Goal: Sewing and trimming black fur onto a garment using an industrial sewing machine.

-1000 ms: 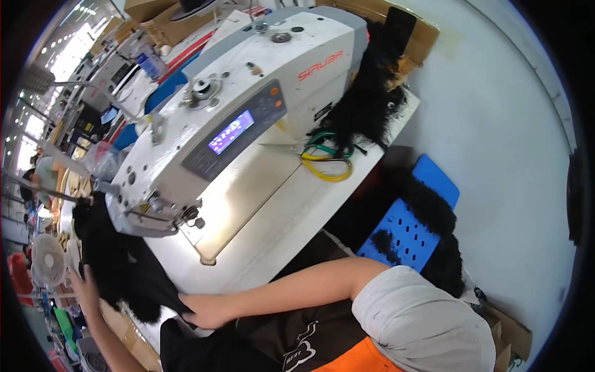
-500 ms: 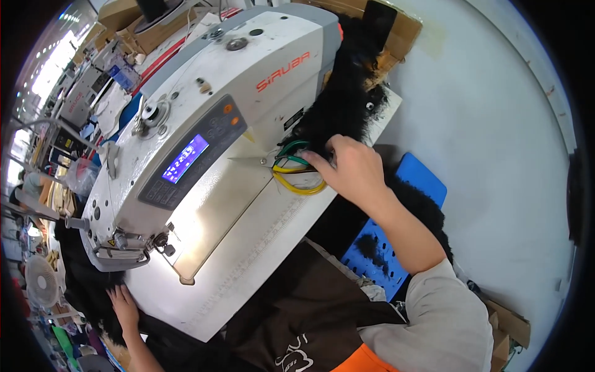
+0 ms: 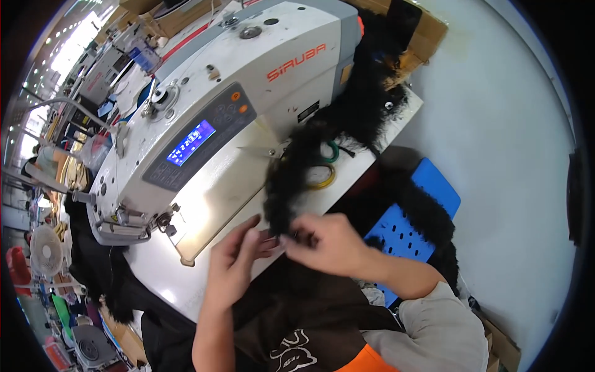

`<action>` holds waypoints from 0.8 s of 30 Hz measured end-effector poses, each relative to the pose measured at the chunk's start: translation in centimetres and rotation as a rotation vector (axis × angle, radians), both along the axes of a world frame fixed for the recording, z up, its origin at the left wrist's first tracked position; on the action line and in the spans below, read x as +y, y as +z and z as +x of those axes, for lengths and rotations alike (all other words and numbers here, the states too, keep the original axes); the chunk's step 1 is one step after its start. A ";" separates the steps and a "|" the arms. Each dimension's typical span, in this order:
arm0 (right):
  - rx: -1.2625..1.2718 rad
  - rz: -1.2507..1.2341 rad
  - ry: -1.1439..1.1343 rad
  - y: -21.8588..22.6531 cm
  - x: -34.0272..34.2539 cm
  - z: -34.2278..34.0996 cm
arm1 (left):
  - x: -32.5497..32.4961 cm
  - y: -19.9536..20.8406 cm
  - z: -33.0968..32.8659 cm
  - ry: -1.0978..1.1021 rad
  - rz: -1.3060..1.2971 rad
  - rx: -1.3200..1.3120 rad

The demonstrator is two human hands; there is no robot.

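A strip of shaggy black fur [image 3: 286,186] stretches from the pile at the back right of the sewing machine [image 3: 248,62] down toward my body. My right hand [image 3: 331,245] pinches the strip's near end above the table's front edge. Just left of it, my left hand [image 3: 232,263] has its thumb and fingers apart, with the fingertips at the fur's end. Scissors [image 3: 323,180] with green and yellow handles lie on the white table [image 3: 232,273], partly covered by the fur. Their blades point toward the machine.
The machine's lit needle area [image 3: 176,232] is at the left. More black fabric [image 3: 93,248] hangs over the table's left end. A blue perforated plastic seat [image 3: 403,239] bearing black fur stands at the right, beside a pale wall [image 3: 496,136]. A cardboard box [image 3: 427,34] sits behind.
My right hand has left the scissors and drawn a fur strip toward me, over them. My left hand has moved from the black fabric at the left to the strip's end.
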State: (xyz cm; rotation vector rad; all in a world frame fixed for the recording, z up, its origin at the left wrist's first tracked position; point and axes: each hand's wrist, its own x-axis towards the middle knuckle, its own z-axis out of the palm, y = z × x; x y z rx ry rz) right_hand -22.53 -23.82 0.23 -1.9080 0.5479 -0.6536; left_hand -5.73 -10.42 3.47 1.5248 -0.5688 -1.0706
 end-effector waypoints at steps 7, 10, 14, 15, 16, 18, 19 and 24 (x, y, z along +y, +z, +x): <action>0.031 0.160 0.269 -1.9 3.0 -0.7 | 0.1 -2.9 -0.5 0.023 0.050 -0.043; 0.114 0.492 0.164 -2.5 0.9 -0.7 | 1.5 -2.3 -0.9 0.041 0.038 -0.024; 0.204 0.910 0.108 -1.6 -0.3 0.2 | 3.8 -1.8 -0.9 0.026 0.124 -0.011; 0.160 0.725 0.081 -2.3 0.1 0.1 | 4.3 -1.7 -1.0 0.012 0.163 -0.065; 0.116 0.539 0.055 -2.7 0.4 0.0 | 4.7 -1.6 -1.0 0.013 0.170 -0.054; 0.039 0.213 0.000 -3.2 0.9 -0.3 | 5.8 -1.3 -1.1 0.046 0.215 -0.084; -0.048 -0.124 -0.059 -3.4 1.1 -0.4 | 6.2 -1.2 -1.1 0.051 0.225 -0.076; 0.073 -0.024 -0.127 -3.9 1.8 -0.7 | 6.7 -1.5 -1.2 0.047 0.286 -0.111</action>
